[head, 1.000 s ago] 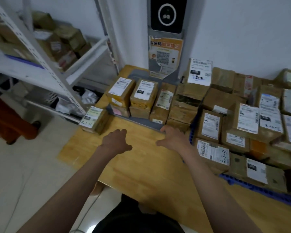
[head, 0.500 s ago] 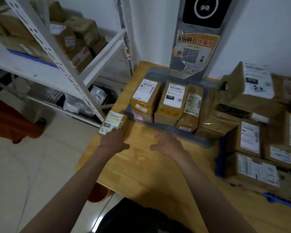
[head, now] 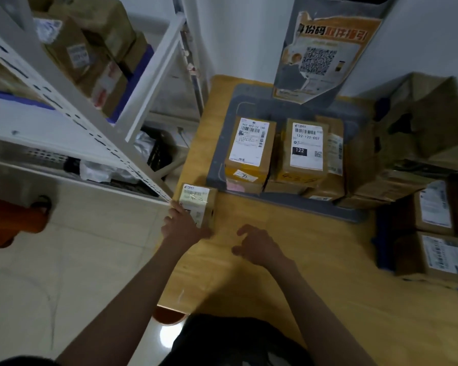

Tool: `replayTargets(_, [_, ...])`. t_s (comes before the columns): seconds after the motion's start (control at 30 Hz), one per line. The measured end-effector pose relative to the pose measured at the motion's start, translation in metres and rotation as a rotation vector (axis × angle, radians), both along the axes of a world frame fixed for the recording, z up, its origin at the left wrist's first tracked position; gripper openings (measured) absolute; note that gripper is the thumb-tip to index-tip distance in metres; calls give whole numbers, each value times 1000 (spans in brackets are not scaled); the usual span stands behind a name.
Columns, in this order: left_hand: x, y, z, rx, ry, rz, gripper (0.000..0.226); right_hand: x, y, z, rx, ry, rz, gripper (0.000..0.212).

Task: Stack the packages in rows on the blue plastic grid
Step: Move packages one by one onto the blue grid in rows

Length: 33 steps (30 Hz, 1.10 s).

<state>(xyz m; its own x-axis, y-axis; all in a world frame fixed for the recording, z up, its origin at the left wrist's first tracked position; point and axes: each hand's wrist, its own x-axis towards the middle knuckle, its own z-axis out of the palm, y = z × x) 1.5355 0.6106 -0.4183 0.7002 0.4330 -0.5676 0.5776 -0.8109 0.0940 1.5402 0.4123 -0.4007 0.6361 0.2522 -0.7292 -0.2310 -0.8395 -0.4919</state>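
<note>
A small brown package (head: 200, 200) with a white label sits at the left edge of the wooden table (head: 288, 260). My left hand (head: 183, 227) grips its near corner, fingers over the top and thumb along the near side. Just to the right, my right hand (head: 258, 245) hovers above bare wood, holding nothing, its fingers loosely curled. Three labelled packages (head: 251, 149) stand in a row on a grey mat (head: 222, 143) further back. Part of the blue plastic grid (head: 381, 247) shows at the right under stacked packages (head: 434, 249).
A white metal shelf rack (head: 72, 107) with more parcels stands close to the table's left edge, its post nearly touching the small package. A poster with a QR code (head: 320, 56) hangs on the wall behind. Tiled floor lies at the left.
The view has swung left and closer. My left hand has reached forward and taken hold of the small package. My right hand has drawn back from the mat's edge and moved left.
</note>
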Motion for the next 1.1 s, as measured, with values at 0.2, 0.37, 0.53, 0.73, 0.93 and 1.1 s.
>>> replayTargets(0.2, [-10,-2,-19,-125,-71,-183,138,-1,-8,-7,36,-17,-145,64])
replayTargets(0.37, [-33,-1,-27,-143,-82,-530,137,-2,-7,-13,41,-83,-168,93])
replayTargets(0.53, [-45,1,-29,-380,-150,-144,146,-10,4,-22,51,24,-153,92])
replayTargets(0.73, [-43,-8,-21,-456,-175,-100,145,-18,-8,-19,51,-63,-148,68])
replayTargets(0.93, [-33,-55,5,-604,-207,-202,137,-35,-69,1,58,-177,-280,72])
replayTargets(1.1, [-32,-111,32,-691,-281,-391,84,-65,-127,19,47,-215,-469,79])
